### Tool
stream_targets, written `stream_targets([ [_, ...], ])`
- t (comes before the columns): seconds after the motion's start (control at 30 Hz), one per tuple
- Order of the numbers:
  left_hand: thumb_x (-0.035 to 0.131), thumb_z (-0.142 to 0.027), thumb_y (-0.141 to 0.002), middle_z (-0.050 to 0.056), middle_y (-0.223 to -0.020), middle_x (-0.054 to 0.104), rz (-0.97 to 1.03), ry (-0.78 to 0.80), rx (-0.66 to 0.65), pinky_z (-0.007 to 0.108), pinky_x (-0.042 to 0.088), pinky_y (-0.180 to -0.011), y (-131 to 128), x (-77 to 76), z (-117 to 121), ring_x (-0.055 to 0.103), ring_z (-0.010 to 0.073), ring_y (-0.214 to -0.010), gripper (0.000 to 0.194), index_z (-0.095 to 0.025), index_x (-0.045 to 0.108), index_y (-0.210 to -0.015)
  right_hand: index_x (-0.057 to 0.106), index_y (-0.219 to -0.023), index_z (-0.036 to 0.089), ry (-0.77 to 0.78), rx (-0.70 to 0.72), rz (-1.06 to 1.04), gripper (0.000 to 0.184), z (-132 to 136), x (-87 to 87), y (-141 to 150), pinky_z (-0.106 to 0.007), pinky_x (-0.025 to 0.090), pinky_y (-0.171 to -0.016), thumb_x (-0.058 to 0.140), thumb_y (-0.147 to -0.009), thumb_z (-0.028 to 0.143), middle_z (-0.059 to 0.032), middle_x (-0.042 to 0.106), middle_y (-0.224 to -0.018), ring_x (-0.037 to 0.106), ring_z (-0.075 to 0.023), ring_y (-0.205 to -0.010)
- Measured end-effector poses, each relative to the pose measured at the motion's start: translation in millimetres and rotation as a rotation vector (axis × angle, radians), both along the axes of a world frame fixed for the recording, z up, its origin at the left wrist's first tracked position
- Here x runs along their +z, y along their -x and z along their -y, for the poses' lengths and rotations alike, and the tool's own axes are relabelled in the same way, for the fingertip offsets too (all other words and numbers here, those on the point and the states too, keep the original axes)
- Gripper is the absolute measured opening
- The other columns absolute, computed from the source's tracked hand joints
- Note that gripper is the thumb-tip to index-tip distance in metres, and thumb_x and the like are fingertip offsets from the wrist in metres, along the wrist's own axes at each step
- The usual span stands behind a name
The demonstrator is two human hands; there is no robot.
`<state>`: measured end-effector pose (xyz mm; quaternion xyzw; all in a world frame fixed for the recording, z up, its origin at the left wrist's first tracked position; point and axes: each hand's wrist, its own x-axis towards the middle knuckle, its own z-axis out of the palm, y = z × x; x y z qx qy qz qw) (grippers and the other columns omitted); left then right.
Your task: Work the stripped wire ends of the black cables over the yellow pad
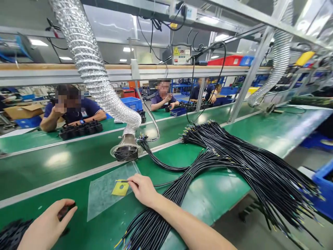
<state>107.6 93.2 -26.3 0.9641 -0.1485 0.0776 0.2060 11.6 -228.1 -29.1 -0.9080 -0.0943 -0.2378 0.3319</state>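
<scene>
Pinched between the thumb and fingers of my right hand is a black cable, its thin bare-ended wires pointing left. Those ends are above a yellow sponge with a hole in it, which lies on a clear plastic sheet. My left hand is curled at the lower left, closed around a small black part that its fingers mostly hide. A heap of similar-looking black parts lies beside that hand. Under my right forearm spreads a tied bundle of black cables.
A larger stack of black cables hangs over the right edge of the green bench. Ahead is a fume-extraction fan on a silver duct. Co-workers sit across the bench. A blue bin stands right.
</scene>
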Motion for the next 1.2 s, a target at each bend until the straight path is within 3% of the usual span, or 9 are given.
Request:
stream_targets([
  [0.1,0.06,-0.067,-0.062,0.001,-0.071,0.065,-0.085,0.143,0.007,0.027,0.048,-0.055,-1.9,26.3,41.7,0.062,0.0205,-0.064,0.051,-0.024,0.063,-0.088,0.07,-0.098,0.02,-0.088,-0.045,0.005,0.02,-1.2,1.9,0.1,-0.019,0.045,-0.067,0.05,-0.094,0.022,0.0001,0.068,-0.081,0.061,-0.0115,-0.071],
  [0.23,0.06,-0.07,-0.064,0.0,-0.067,0.059,-0.074,0.378,-0.15,0.026,0.044,-0.05,-0.6,55.6,104.9,0.055,0.0173,-0.058,0.062,-0.022,0.066,-0.102,0.07,-0.084,0.019,-0.291,-0.094,0.017,0.025,-0.2,5.1,-0.4,-0.019,0.036,-0.055,0.048,-0.092,0.024,0.0022,0.06,-0.063,0.05,-0.0099,-0.056],
  [0.33,0.066,-0.067,-0.062,0.003,-0.065,0.063,-0.197,0.518,-0.226,0.028,0.048,-0.054,-2.3,62.6,140.8,0.056,0.0178,-0.058,0.059,-0.018,0.07,-0.095,0.068,-0.076,0.018,-0.437,-0.091,0.024,0.031,2.6,8.0,0.1,-0.02,0.03,-0.052,0.044,-0.092,0.026,0.0034,0.051,-0.056,0.041,-0.0088,-0.051],
  [0.43,0.071,-0.062,-0.061,0.005,-0.069,0.068,-0.264,0.616,-0.261,0.029,0.049,-0.057,-6.7,55.5,161.6,0.058,0.0182,-0.06,0.055,-0.015,0.072,-0.091,0.066,-0.073,0.017,-0.515,-0.086,-0.006,0.033,6.2,9.1,-0.8,-0.021,0.027,-0.051,0.042,-0.092,0.03,0.0048,0.042,-0.052,0.035,-0.0083,-0.048],
  [0.63,0.074,-0.053,-0.064,0.012,-0.102,0.072,-0.514,0.788,-0.338,0.035,0.055,-0.076,4.6,40.7,180.5,0.066,0.0214,-0.08,0.06,-0.013,0.068,-0.109,0.061,-0.069,0.016,-0.615,-0.04,-0.054,0.041,13.8,6.5,-4.8,-0.021,0.027,-0.051,0.04,-0.092,0.043,0.0042,0.04,-0.053,0.034,-0.0095,-0.05],
  [0.77,0.074,-0.04,-0.067,0.01,-0.098,0.07,-0.654,0.944,-0.412,0.032,0.054,-0.076,15.5,41.4,189.3,0.067,0.0176,-0.077,0.06,-0.011,0.062,-0.118,0.057,-0.066,0.016,-0.644,-0.016,-0.024,0.046,16.8,6.0,-7.8,-0.023,0.031,-0.055,0.041,-0.09,0.053,0.0007,0.048,-0.06,0.041,-0.0116,-0.057],
  [0.9,0.073,-0.03,-0.07,0.007,-0.089,0.069,-0.689,1.075,-0.441,0.029,0.052,-0.071,14.9,39.5,190.6,0.067,0.0157,-0.073,0.059,-0.012,0.057,-0.124,0.054,-0.064,0.017,-0.65,0.011,-0.079,0.049,16.9,4.6,-10.4,-0.023,0.028,-0.053,0.043,-0.089,0.057,0.0025,0.04,-0.056,0.034,-0.011,-0.053],
  [1.03,0.073,-0.028,-0.072,0.011,-0.093,0.07,-0.66,1.108,-0.447,0.03,0.053,-0.074,14.7,39.5,187.1,0.067,0.0161,-0.075,0.047,-0.01,0.061,-0.114,0.053,-0.065,0.017,-0.658,0.028,-0.126,0.051,15.1,1.3,-9.6,-0.023,0.024,-0.049,0.043,-0.087,0.063,0.0053,0.028,-0.052,0.026,-0.0099,-0.049],
  [1.2,0.071,-0.026,-0.074,0.011,-0.094,0.072,-0.637,1.097,-0.471,0.033,0.055,-0.078,14.4,43.5,183.6,0.068,0.0175,-0.079,0.042,-0.01,0.063,-0.113,0.054,-0.066,0.018,-0.662,0.016,-0.173,0.053,14.7,-2.2,-11.0,-0.023,0.02,-0.048,0.044,-0.085,0.066,0.0059,0.026,-0.05,0.024,-0.0101,-0.048],
])
